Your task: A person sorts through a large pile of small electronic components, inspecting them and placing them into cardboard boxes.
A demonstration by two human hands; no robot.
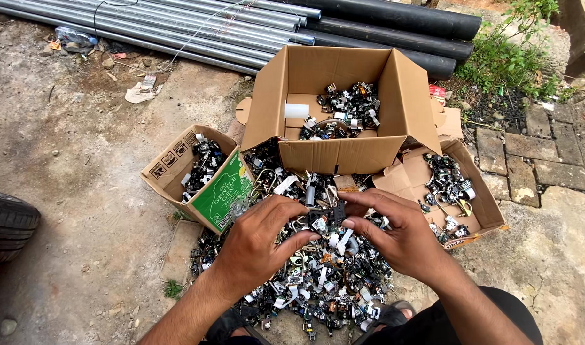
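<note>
A small black electronic part (331,216) sits right between both hands, held just above the heap. The left hand (257,246) comes in from the lower left, its fingers (291,209) curled and pinching the part's left edge, thumb underneath. The right hand (401,233) meets it from the other side, fingers (363,198) pressed together along the top, thumb tip at the part's lower right corner.

Directly below lies the pile of scrap parts (318,281), black and silver bits with white ribbon strips, spread across the concrete ground (81,211).

Around it, three cardboard boxes. Left of the pile, a small open box (177,163) holds more dark parts; black handling symbols are printed on its brown outer wall, and a flap is covered with a green label (227,188) bearing white lettering. Behind the pile stands the large brown box (343,96), flaps up, with parts heaped in its back right and a white roll-shaped thing at the left. To the right, a low flattened box (478,204) carries a scatter of parts, an orange mark at its front corner.

Further back, grey metal pipes (177,25) and black pipes (395,25) lie side by side. A tyre (8,220) shows at the left edge.
</note>
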